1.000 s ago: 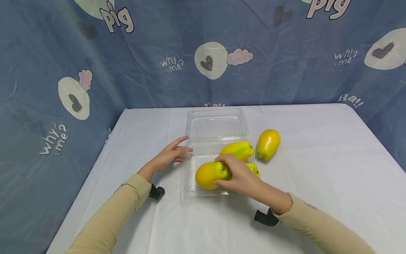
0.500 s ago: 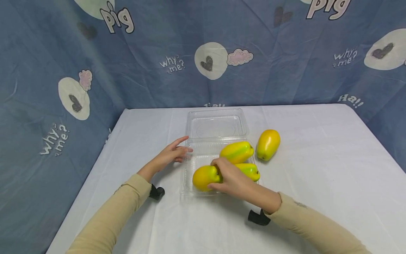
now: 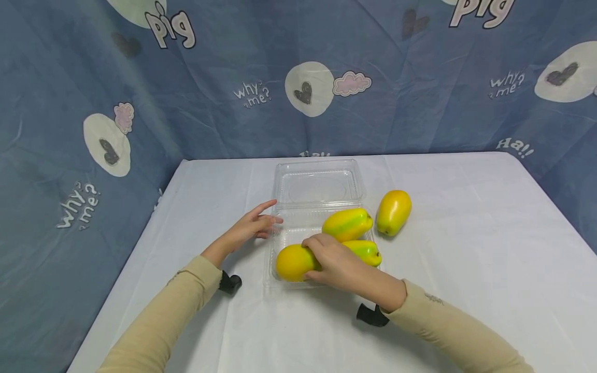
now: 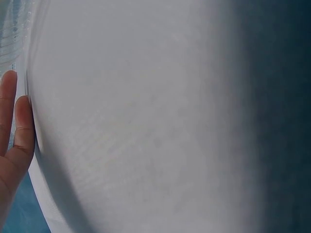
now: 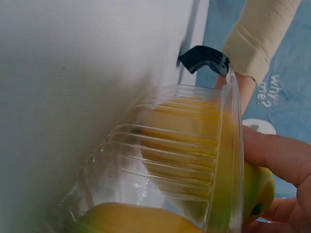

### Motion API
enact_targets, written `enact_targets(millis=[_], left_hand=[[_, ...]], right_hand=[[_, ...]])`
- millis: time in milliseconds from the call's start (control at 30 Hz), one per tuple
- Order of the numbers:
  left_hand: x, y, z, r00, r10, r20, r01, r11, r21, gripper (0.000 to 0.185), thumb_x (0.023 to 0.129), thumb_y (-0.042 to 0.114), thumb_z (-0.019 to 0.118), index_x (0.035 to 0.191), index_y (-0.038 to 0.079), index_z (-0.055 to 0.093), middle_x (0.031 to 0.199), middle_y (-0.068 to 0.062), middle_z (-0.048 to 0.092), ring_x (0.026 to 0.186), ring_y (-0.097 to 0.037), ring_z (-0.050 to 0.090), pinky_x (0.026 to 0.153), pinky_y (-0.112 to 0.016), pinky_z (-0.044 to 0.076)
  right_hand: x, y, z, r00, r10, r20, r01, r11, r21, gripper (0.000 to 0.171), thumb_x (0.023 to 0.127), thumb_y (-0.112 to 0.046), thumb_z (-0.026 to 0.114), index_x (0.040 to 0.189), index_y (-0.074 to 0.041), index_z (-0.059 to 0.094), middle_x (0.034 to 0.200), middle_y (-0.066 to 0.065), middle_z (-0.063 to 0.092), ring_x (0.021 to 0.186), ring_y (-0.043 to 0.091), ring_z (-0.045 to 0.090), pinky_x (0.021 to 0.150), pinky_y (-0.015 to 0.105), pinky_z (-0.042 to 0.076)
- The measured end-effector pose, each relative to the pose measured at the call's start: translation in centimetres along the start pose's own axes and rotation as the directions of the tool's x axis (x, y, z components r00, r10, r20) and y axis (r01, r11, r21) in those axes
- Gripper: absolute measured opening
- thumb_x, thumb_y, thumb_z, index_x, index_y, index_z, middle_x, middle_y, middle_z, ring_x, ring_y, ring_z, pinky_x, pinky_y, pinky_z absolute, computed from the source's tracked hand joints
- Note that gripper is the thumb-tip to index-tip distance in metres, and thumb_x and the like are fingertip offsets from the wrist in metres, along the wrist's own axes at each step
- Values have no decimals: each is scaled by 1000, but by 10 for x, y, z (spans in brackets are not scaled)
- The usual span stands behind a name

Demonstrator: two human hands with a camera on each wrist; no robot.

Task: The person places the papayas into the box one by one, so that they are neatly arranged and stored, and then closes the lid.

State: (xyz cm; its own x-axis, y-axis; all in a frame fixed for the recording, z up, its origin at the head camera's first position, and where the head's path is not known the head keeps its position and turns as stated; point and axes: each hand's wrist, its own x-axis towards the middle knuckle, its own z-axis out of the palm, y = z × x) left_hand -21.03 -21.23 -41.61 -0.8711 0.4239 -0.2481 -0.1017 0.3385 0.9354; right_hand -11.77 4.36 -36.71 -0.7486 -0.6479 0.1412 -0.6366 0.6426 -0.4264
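Yellow fruit sits further left in clear box, right grip clasping it; left grip relaxed.

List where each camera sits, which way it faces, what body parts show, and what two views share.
Head: on the head, facing forward and down at the box and fruit; left grip, right grip and both sleeves show.
Left wrist: on that wrist, facing across the table; part of the left grip shows.
Right wrist: on that wrist, facing the box's side; right grip and left sleeve show.
Head and right wrist share box and fruit.
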Motion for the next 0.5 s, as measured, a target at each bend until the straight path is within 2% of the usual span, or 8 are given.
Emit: enact_targets(millis=[167,500], left_hand=[[0,0,-1,1000,12,10,-12,1000,11,61,96,31,48,147,21,18,131,-17,50,113,-29,54,83,-30,46],[0,0,0,1000,7,6,-7,1000,12,64,95,33,49,148,20,16,131,-18,51,110,-26,56,83,-29,46]], right_hand=[[-1,1,-1,1000,2,28,-2,1000,-5,52,74,-24,77,114,-1,53,115,12,56,108,25,51,93,36,42],[-4,3,-6,1000,-5,28,4,1000,9,54,75,-21,76,118,-1,51,119,12,55,112,25,51,95,37,41]])
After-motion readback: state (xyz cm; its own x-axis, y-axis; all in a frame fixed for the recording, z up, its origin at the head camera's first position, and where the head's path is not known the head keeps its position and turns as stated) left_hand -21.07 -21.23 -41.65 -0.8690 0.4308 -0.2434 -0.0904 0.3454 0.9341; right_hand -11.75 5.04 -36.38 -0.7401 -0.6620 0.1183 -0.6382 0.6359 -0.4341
